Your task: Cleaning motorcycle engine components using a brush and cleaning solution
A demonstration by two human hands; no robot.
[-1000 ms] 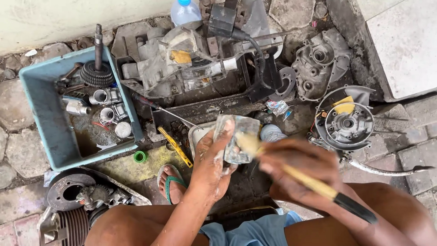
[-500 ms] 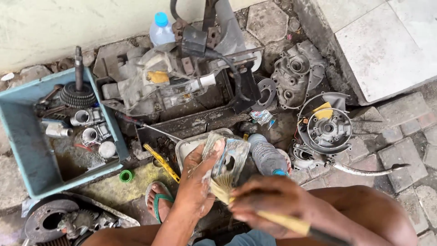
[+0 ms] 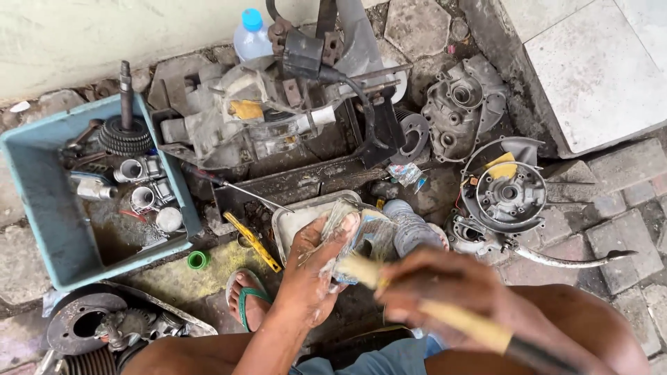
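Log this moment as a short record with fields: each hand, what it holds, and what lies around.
left hand: left hand grips a grimy metal part over a metal tray
right hand: right hand grips a paintbrush, bristles against the part
left of hands: blue tub with a gear shaft and small parts
ahead: dismantled engine, plastic bottle
right: engine cover, round plate
ground: green cap, foot in sandal

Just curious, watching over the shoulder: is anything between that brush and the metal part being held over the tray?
Nothing visible. The left hand holds the metal part over the tray, and the right hand's brush bristles already lie against it.
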